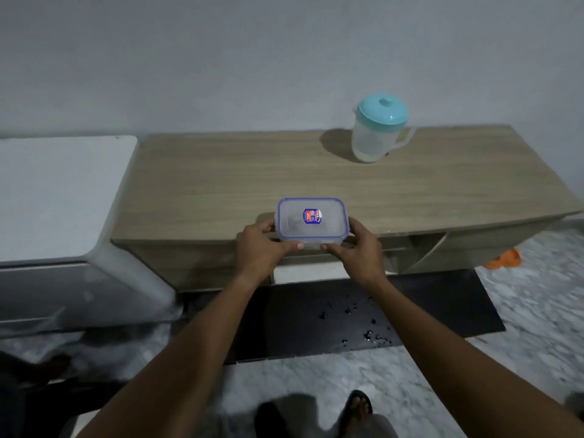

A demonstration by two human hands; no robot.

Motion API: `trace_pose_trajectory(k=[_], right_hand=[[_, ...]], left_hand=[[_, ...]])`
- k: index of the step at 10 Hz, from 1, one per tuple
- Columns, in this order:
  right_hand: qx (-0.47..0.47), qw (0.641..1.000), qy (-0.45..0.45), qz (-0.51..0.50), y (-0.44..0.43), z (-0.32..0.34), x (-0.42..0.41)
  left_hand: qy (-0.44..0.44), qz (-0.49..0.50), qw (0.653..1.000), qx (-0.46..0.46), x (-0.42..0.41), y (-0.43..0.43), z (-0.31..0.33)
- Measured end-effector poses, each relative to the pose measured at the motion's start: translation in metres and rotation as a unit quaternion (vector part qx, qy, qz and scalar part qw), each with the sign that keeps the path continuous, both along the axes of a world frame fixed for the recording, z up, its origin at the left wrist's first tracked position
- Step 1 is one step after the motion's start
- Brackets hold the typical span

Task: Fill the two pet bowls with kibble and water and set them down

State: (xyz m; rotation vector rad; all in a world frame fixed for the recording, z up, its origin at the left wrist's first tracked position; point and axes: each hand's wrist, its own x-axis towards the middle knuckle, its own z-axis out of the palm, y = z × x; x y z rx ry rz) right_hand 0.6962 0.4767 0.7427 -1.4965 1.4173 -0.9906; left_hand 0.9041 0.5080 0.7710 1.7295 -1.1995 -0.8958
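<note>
Your forearms end in left hand (259, 248) and right hand (360, 249) gripping the lidded container (311, 221) at the bench (221, 191) front edge. This is probably the kibble step; next, unclip the lid. No bowls in sight.

We log the food container (311, 221) as clear frosted plastic with a blue rim, and its sticker (312, 215) as red, blue and white. We tag the pitcher (373, 143) translucent milky white, with a turquoise lid (383, 109). Worktop (221, 184): pale beige wood grain, streaked lengthwise. Wall (221, 58): plain pale grey. Appliance (57, 191) at left: white top, grey front. Floor (316, 374): grey-and-white marbled pattern. Mat (442, 305): black, dotted with dark shiny specks. We also note an orange object (504, 259) on the floor and a black sandal (357, 406).
</note>
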Motion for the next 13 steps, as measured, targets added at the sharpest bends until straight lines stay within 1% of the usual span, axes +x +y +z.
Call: trace_pose_trajectory(k=[1,2,3,5,6,7,9,10,11,13], right_hand=[[0.006,1.000,0.013,0.004,0.018,-0.005,-0.006],[0.024,0.999,0.024,0.005,0.032,-0.017,-0.014],[0.040,0.999,0.026,0.004,0.044,-0.030,-0.024],[0.084,0.995,0.058,0.015,0.059,-0.088,-0.039],[0.085,0.993,0.073,0.025,0.044,-0.131,-0.039],[0.085,0.994,0.070,0.019,0.016,-0.169,-0.033],[0.052,0.998,0.044,-0.013,-0.056,-0.225,-0.019],[0.043,0.999,0.027,-0.015,-0.083,-0.245,-0.010],[0.016,0.999,0.040,-0.004,-0.101,-0.258,-0.005],[0.003,0.998,0.064,-0.024,-0.115,-0.274,0.001]], left_hand=[[0.027,-0.009,1.000,0.004,-0.005,0.017,-0.005],[0.034,-0.018,0.999,0.012,-0.010,0.031,-0.014],[0.058,-0.007,0.998,0.021,-0.018,0.042,-0.032],[0.119,0.015,0.990,0.067,-0.038,0.065,-0.097],[0.140,0.049,0.986,0.072,-0.048,0.059,-0.144],[0.138,0.091,0.984,0.062,-0.057,0.035,-0.184],[0.120,0.108,0.987,-0.004,-0.063,-0.029,-0.245],[0.083,0.133,0.987,-0.026,-0.063,-0.053,-0.265],[0.052,0.170,0.984,-0.027,-0.063,-0.068,-0.273],[0.033,0.189,0.981,-0.020,-0.065,-0.079,-0.275]])
